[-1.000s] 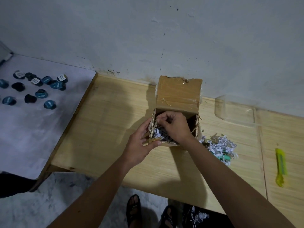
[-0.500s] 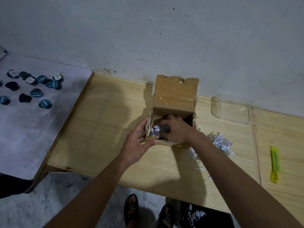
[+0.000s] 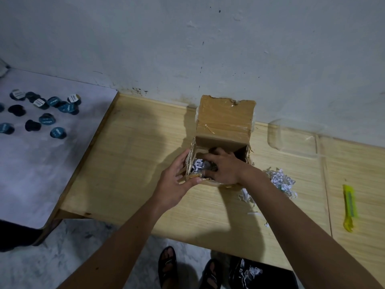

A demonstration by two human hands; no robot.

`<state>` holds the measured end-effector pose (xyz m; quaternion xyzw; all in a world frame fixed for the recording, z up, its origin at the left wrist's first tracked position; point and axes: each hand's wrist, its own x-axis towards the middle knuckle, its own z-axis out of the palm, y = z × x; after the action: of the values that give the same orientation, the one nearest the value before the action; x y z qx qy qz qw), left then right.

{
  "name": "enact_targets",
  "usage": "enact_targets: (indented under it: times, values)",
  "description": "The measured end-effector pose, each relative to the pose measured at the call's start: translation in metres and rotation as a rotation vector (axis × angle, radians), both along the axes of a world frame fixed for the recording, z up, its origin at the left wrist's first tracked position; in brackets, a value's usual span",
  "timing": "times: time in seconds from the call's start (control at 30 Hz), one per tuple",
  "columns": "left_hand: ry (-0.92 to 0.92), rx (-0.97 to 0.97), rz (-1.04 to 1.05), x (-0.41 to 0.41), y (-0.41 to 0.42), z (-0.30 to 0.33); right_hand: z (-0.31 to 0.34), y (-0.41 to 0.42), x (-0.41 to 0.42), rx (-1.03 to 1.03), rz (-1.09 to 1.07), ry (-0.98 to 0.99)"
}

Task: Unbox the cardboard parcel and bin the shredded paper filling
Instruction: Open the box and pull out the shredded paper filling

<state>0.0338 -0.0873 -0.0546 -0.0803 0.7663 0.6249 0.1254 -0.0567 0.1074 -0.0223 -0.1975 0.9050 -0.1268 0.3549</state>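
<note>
Sandalled feet [image 3: 166,265] stood on the marbled floor at 6 o'clock, beside a dark bin [image 3: 260,276] holding white paper shreds; a wooden table [image 3: 129,163] ran above them. On it, at centre, sat the cardboard parcel [image 3: 224,130], its taped flap upright toward 12 o'clock against the wall and its top open. The left hand [image 3: 175,184] clasped the parcel's near-left corner, thumb over the front edge and fingers spread along the left side. The right hand [image 3: 224,168] reached down inside the parcel, fingers curled into the shredded paper filling [image 3: 199,164]; whether they gripped any could not be told. A loose heap of shreds [image 3: 280,181] lay on the table at 3 o'clock, just beside the parcel, a yellow box cutter [image 3: 350,207] farther out the same way, well apart. A clear plastic container [image 3: 295,136] stood at 2 o'clock near the wall. Dark and blue capsules [image 3: 48,113] lay scattered on a grey tabletop [image 3: 31,174] at 10 o'clock
</note>
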Motion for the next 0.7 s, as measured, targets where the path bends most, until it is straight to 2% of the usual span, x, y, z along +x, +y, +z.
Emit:
enact_targets:
  times: [0.37, 0.7]
  values:
    - [0.010, 0.004, 0.008, 0.000, 0.001, -0.001, -0.016, -0.006, -0.005, -0.393, -0.181, -0.194]
    - [0.023, -0.006, 0.013, 0.001, 0.002, -0.002, -0.025, -0.010, -0.005, -0.538, -0.255, -0.347]
